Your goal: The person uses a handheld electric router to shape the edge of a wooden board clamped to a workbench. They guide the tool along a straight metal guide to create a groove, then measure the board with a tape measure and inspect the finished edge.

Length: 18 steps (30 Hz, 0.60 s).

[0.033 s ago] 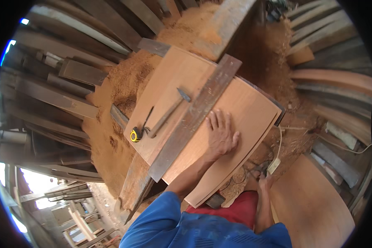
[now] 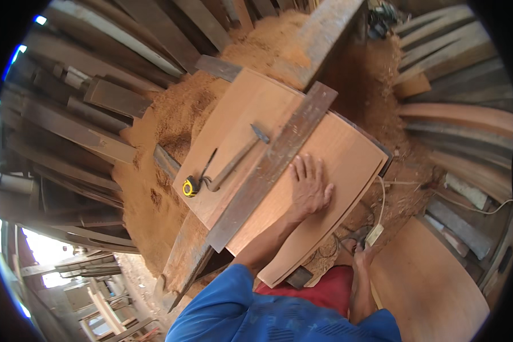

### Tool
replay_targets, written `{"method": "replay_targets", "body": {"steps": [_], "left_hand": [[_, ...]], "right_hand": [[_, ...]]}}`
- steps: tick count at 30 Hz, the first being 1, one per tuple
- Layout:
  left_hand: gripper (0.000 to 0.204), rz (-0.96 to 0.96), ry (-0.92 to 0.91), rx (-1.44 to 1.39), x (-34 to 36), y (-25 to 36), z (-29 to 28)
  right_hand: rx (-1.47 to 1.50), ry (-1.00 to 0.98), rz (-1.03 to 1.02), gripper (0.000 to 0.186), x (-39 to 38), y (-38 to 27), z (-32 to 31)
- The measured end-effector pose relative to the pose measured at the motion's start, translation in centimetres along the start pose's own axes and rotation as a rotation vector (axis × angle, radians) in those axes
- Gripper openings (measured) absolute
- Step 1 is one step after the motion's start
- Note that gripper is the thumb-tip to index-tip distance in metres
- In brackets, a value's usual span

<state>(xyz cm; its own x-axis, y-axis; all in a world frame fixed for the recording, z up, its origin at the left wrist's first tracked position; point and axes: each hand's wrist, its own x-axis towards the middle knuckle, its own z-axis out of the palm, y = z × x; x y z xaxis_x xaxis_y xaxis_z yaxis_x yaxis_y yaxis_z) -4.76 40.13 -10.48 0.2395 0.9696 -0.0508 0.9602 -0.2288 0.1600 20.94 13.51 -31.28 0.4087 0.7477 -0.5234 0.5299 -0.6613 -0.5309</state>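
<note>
My left hand (image 2: 308,188) lies with fingers apart on a pale wooden board (image 2: 347,148), just right of a long dark wooden straightedge (image 2: 271,171). Left of that straightedge, a hammer (image 2: 236,159) rests on the board beside a yellow-and-black tape measure (image 2: 191,186) and a thin dark pencil-like item (image 2: 209,162). My right hand (image 2: 363,255) is low beside the board, closed around something dark that I cannot make out, next to a cable and white power socket strip (image 2: 374,233).
Sawdust (image 2: 154,188) covers the ground and part of a beam (image 2: 328,34) under the board. Planks (image 2: 114,94) line both sides. A dark power tool (image 2: 382,23) sits at the back. A curved plywood sheet (image 2: 427,279) stands at the lower right, and cables run along the right.
The view has shifted slightly, so the board and tools appear a little lower and further right. My hands keep nearly the same places.
</note>
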Motion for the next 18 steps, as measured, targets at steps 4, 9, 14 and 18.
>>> {"method": "replay_targets", "body": {"steps": [4, 9, 14, 18], "left_hand": [[0.084, 0.055, -0.120, -0.134, -3.8, 5.3, 6.0], [0.075, 0.168, -0.078, -0.232, -10.7, -0.2, 7.7], [0.074, 0.252, -0.134, -0.177, -19.9, -1.6, 8.1], [0.081, 0.261, -0.098, -0.089, -21.8, -3.7, 7.3]], "right_hand": [[-0.135, -0.070, -0.116, 0.038, -6.4, 6.3, -5.7], [-0.171, -0.005, -0.078, 0.034, -13.3, 1.2, -7.7], [-0.095, 0.111, 0.020, 0.033, -17.5, -1.4, -10.5], [0.065, 0.126, 0.034, 0.032, -19.2, -5.3, -10.7]]}}
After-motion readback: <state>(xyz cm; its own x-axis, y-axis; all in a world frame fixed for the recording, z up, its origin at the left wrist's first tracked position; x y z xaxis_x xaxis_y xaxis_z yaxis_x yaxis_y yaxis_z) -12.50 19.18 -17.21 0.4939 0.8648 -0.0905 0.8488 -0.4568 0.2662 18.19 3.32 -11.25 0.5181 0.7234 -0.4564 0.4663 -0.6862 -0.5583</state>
